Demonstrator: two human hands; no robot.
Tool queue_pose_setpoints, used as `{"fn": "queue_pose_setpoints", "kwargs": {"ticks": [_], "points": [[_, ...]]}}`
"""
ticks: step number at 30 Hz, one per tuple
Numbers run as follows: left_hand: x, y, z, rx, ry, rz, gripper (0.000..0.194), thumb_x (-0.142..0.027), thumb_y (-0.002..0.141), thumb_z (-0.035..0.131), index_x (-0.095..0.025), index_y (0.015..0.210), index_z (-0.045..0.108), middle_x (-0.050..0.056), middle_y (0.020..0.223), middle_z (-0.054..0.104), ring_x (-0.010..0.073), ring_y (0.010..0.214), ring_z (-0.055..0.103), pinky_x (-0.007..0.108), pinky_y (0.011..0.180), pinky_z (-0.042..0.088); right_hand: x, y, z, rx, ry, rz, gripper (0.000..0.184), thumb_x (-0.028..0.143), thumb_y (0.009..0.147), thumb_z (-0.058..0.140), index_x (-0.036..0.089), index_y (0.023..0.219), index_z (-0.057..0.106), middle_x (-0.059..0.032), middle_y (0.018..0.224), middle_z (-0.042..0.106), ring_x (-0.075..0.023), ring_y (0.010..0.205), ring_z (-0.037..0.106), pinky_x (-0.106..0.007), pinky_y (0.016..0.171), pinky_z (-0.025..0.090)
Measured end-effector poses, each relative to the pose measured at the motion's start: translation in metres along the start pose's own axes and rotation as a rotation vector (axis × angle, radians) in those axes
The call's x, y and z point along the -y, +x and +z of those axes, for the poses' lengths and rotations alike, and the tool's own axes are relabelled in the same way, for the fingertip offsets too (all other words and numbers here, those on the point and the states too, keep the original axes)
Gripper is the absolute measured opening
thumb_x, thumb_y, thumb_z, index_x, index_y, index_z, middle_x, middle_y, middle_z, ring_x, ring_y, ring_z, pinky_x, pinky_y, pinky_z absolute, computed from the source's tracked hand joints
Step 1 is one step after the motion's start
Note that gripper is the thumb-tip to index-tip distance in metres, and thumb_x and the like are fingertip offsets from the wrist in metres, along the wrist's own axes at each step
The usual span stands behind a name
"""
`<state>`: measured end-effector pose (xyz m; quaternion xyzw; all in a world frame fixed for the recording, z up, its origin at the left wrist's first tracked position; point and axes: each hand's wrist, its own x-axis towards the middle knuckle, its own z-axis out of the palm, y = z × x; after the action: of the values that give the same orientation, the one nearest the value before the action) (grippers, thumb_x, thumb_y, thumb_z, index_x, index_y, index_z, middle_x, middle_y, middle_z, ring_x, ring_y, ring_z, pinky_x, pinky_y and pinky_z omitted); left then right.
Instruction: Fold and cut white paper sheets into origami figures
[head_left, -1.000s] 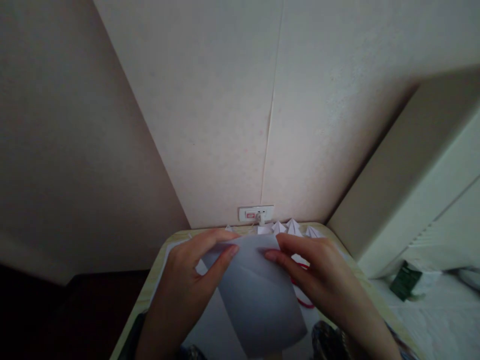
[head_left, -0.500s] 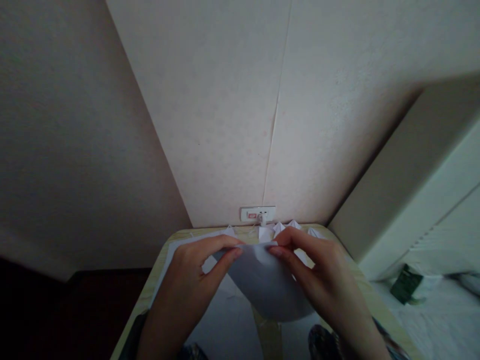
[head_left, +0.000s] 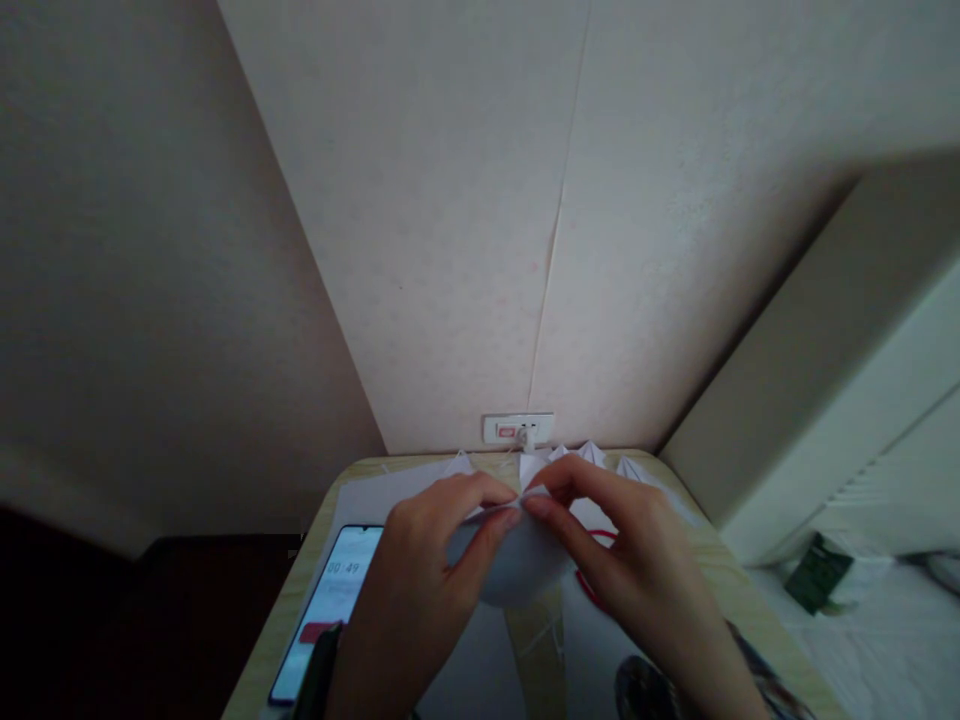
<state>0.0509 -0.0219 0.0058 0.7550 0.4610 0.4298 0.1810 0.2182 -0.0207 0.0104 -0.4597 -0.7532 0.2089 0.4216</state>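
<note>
Between my hands is a sheet of white paper, its top edge pinched and its lower part curving down toward me. My left hand grips that edge between thumb and forefinger. My right hand pinches it close beside, the fingertips of both hands almost touching. Part of a thin red loop shows behind my right hand; its kind is hidden. Left of my left hand lies a phone with a lit screen showing a timer.
Folded white paper pieces stand along the back of the wooden table. Flat white sheets lie beneath my hands. A wall socket holds a plug. At right, a dark green packet rests on white bedding.
My hands have moved closer together, bringing their pinches on the paper side by side. The phone and the red loop have come into sight.
</note>
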Motion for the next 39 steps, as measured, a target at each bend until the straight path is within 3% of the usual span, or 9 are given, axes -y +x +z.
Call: {"fn": "queue_pose_setpoints", "kwargs": {"ticks": [6, 14, 19, 26, 33, 39], "points": [[0.0, -0.001, 0.003, -0.082, 0.014, 0.075, 0.015, -0.011, 0.081, 0.068, -0.023, 0.071, 0.069, -0.009, 0.068, 0.073, 0.0099, 0.064, 0.069, 0.017, 0.061, 0.048, -0.001, 0.0, 0.002, -0.054, 0.064, -0.024, 0.014, 0.016, 0.088, 0.064, 0.02, 0.075, 0.065, 0.0045, 0.068, 0.068, -0.0108, 0.064, 0.063, -0.017, 0.061, 0.045], [0.004, -0.001, -0.002, -0.198, 0.068, 0.133, 0.014, -0.013, 0.08, 0.07, -0.027, 0.077, 0.068, -0.012, 0.073, 0.075, 0.0081, 0.067, 0.071, 0.013, 0.064, 0.05, -0.004, -0.001, 0.001, -0.07, 0.075, -0.041, 0.012, 0.013, 0.086, 0.066, 0.019, 0.076, 0.064, 0.0054, 0.069, 0.067, -0.0094, 0.064, 0.062, -0.015, 0.06, 0.044], [0.002, -0.002, 0.001, -0.178, 0.022, 0.15, 0.015, -0.013, 0.08, 0.07, -0.025, 0.089, 0.069, -0.009, 0.083, 0.077, 0.0085, 0.077, 0.073, 0.013, 0.073, 0.052, -0.004, 0.0, 0.002, -0.028, 0.041, -0.046, 0.018, 0.008, 0.084, 0.067, 0.019, 0.071, 0.063, 0.0056, 0.066, 0.066, -0.0101, 0.062, 0.061, -0.017, 0.059, 0.043], [-0.003, -0.001, 0.004, -0.223, 0.012, 0.222, 0.014, -0.008, 0.082, 0.066, -0.02, 0.075, 0.068, -0.003, 0.074, 0.073, 0.0098, 0.072, 0.069, 0.015, 0.069, 0.051, -0.001, -0.005, 0.003, -0.014, 0.05, -0.038, 0.019, 0.009, 0.085, 0.068, 0.02, 0.071, 0.061, 0.0074, 0.066, 0.065, -0.0082, 0.061, 0.058, -0.015, 0.056, 0.041], [0.0, -0.004, -0.007, -0.22, 0.023, 0.187, 0.016, -0.011, 0.085, 0.063, -0.023, 0.076, 0.066, -0.006, 0.075, 0.071, 0.0084, 0.072, 0.068, 0.016, 0.068, 0.05, 0.001, -0.002, 0.003, -0.023, 0.093, -0.055, 0.018, 0.006, 0.084, 0.066, 0.02, 0.074, 0.064, 0.0065, 0.068, 0.066, -0.0091, 0.063, 0.061, -0.016, 0.06, 0.044], [0.0, -0.007, -0.013, -0.334, -0.003, 0.056, 0.017, -0.016, 0.086, 0.062, -0.029, 0.077, 0.068, -0.009, 0.079, 0.072, 0.0116, 0.078, 0.067, 0.022, 0.074, 0.049, -0.003, -0.002, 0.001, -0.029, 0.065, -0.039, 0.015, 0.01, 0.086, 0.065, 0.021, 0.076, 0.064, 0.0056, 0.07, 0.067, -0.0098, 0.065, 0.061, -0.017, 0.06, 0.045]]}}
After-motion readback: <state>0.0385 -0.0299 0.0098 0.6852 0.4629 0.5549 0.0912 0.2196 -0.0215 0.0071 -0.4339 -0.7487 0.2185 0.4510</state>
